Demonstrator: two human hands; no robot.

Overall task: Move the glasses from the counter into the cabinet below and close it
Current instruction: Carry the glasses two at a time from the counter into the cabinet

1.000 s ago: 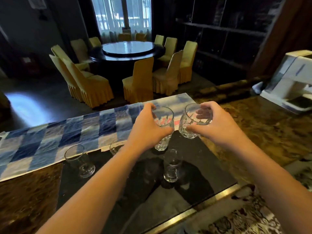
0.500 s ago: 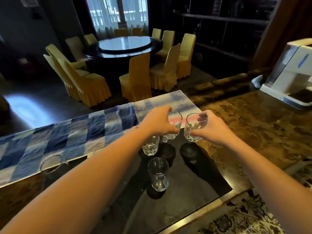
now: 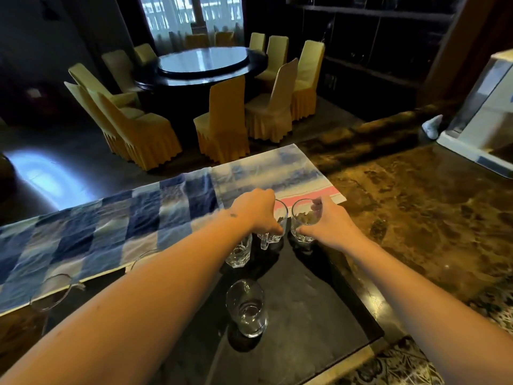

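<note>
My left hand [image 3: 256, 211] is closed from above around a clear glass [image 3: 279, 227] at the far edge of the black counter panel [image 3: 311, 295]. My right hand [image 3: 331, 227] grips a second clear glass [image 3: 302, 222] right beside it; the two glasses are nearly touching. Both sit low over the panel, and I cannot tell whether they rest on it. A third glass [image 3: 238, 252] stands just below my left wrist. Another glass [image 3: 247, 308] stands alone nearer to me. At the far left a glass [image 3: 50, 294] is partly hidden by my forearm. No cabinet is in view.
A blue patchwork cloth [image 3: 111, 226] runs along the counter's far side, with a glass rim [image 3: 141, 257] at its edge. Brown marble counter [image 3: 422, 218] spreads to the right, bearing a white appliance [image 3: 483, 123]. Beyond the counter are a round table [image 3: 205, 61] and yellow chairs [image 3: 222, 120].
Both hands have carried their glasses down and away from me, from raised above the counter to low over the black panel by the cloth. The view has tilted down.
</note>
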